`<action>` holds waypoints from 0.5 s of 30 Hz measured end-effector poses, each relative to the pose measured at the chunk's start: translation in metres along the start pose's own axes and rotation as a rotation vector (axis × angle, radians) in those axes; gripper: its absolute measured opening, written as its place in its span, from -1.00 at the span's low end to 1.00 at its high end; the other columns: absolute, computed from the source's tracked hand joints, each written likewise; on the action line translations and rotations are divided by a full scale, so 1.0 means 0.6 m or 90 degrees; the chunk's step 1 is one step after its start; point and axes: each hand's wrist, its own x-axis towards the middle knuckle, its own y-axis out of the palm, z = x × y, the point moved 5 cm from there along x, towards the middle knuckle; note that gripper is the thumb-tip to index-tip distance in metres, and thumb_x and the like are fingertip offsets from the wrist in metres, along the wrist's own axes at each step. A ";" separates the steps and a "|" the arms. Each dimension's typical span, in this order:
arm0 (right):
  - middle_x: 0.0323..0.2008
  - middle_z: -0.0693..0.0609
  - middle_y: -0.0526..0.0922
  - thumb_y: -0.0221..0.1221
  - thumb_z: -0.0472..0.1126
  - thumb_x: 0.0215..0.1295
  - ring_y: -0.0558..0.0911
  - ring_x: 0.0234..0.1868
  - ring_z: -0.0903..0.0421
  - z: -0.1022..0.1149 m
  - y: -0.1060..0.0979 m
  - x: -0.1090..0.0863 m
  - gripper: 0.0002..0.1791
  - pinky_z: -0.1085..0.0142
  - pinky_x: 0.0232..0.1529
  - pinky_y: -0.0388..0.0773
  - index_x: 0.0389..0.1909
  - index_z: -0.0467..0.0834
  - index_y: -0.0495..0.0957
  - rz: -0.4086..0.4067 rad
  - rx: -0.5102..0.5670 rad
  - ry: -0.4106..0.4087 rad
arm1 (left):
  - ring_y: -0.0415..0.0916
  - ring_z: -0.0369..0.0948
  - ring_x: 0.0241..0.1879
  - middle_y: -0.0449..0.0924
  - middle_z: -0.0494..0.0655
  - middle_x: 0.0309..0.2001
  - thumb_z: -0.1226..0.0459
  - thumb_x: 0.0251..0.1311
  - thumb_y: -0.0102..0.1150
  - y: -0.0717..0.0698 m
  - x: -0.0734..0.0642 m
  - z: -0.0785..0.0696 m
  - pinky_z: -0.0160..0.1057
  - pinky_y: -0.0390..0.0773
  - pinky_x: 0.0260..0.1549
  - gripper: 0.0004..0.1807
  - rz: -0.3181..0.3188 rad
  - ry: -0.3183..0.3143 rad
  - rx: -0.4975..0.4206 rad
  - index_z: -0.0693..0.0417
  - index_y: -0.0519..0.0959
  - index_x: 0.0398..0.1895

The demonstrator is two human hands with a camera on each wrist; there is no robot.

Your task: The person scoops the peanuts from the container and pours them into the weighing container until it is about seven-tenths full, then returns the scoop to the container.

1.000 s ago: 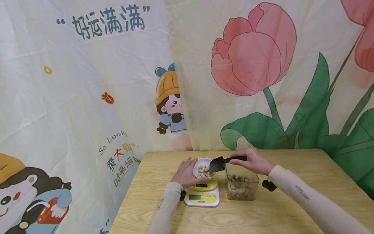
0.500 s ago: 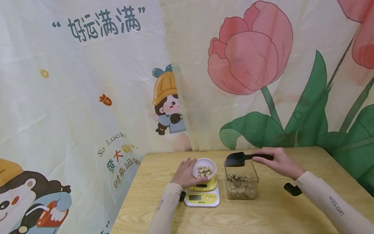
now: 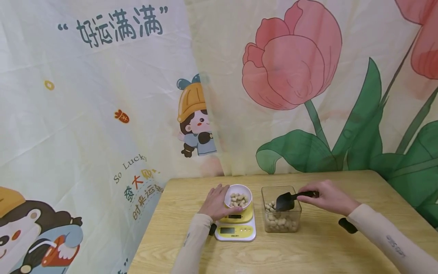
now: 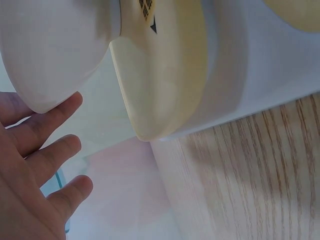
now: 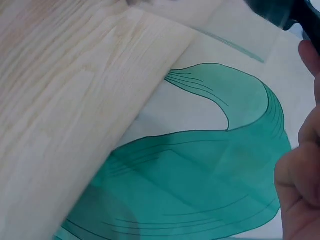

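Note:
My left hand [image 3: 216,203] holds a white bowl [image 3: 247,190] of pale nuts, thumb across its near side and fingers along its left. The bowl is over a yellow and white kitchen scale [image 3: 236,236]. In the left wrist view, fingers [image 4: 52,117] touch the underside of the bowl [image 4: 60,45] beside the scale's yellow platform [image 4: 160,90]. My right hand [image 3: 330,196] grips the handle of a black scoop [image 3: 285,202], whose blade is in the mouth of a clear square container [image 3: 298,219] with similar nuts [image 3: 281,223]. The right wrist view shows only part of the scoop [image 5: 272,12].
All of this stands on a light wooden table [image 3: 191,251]. Close behind the table hangs a printed cloth backdrop [image 3: 236,95] with a large tulip and cartoon figures. The container is just right of the scale.
My right hand has moved right from above the bowl, carrying the scoop, then lowered the blade into the container. My left hand stays on the bowl.

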 end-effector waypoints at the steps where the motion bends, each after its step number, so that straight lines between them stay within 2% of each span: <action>1: -0.26 0.30 0.72 0.38 0.03 0.29 0.60 -0.38 0.41 0.005 0.004 0.004 -0.82 0.40 -0.44 0.59 -0.17 0.08 0.78 0.008 -0.011 -0.025 | 0.03 0.02 0.54 0.30 0.03 0.47 -0.59 -0.11 0.12 0.000 0.000 0.000 0.02 -0.03 0.54 0.26 -0.001 0.002 -0.004 0.02 0.23 0.55; 3: -0.28 0.30 0.71 0.39 -0.02 0.29 0.60 -0.37 0.42 0.014 0.012 0.010 -0.84 0.40 -0.44 0.61 -0.18 0.04 0.78 0.017 -0.032 -0.067 | 0.04 0.03 0.54 0.30 0.05 0.46 -0.59 -0.11 0.12 -0.001 0.000 -0.001 0.04 -0.02 0.54 0.27 -0.004 0.006 -0.008 0.04 0.23 0.55; 6: -0.29 0.28 0.71 0.41 -0.05 0.27 0.58 -0.38 0.44 0.020 0.019 0.015 -0.83 0.42 -0.45 0.59 -0.16 0.01 0.79 0.021 -0.057 -0.080 | 0.04 0.04 0.54 0.31 0.05 0.46 -0.59 -0.11 0.12 -0.001 0.001 -0.002 0.04 -0.01 0.54 0.27 -0.006 0.010 -0.014 0.04 0.24 0.54; 9: -0.26 0.24 0.71 0.39 0.08 0.26 0.56 -0.45 0.42 0.020 0.021 0.015 -0.70 0.40 -0.48 0.56 -0.07 0.05 0.78 0.022 -0.094 -0.042 | 0.03 0.03 0.55 0.29 0.04 0.48 -0.60 -0.10 0.08 0.002 0.000 -0.002 0.02 -0.03 0.54 0.28 -0.003 0.010 -0.009 0.03 0.21 0.56; 13: -0.07 0.04 0.72 0.27 0.28 0.30 0.68 -0.31 0.18 0.016 0.019 0.009 -0.47 0.15 -0.33 0.69 0.14 0.05 0.70 0.016 -0.134 0.028 | 0.00 0.02 0.55 0.16 0.03 0.54 -0.60 -0.06 0.04 0.001 -0.006 -0.006 0.03 -0.03 0.54 0.29 -0.002 0.015 0.001 0.01 0.11 0.61; 15: 0.06 -0.09 0.68 0.20 0.31 0.35 0.71 -0.22 0.08 0.013 0.018 0.005 -0.39 0.03 -0.23 0.71 0.23 -0.01 0.64 0.011 -0.130 0.064 | -0.04 0.02 0.57 0.06 0.04 0.59 -0.58 0.00 0.01 -0.006 -0.012 -0.010 0.06 -0.04 0.54 0.28 -0.012 0.016 0.012 0.01 0.05 0.63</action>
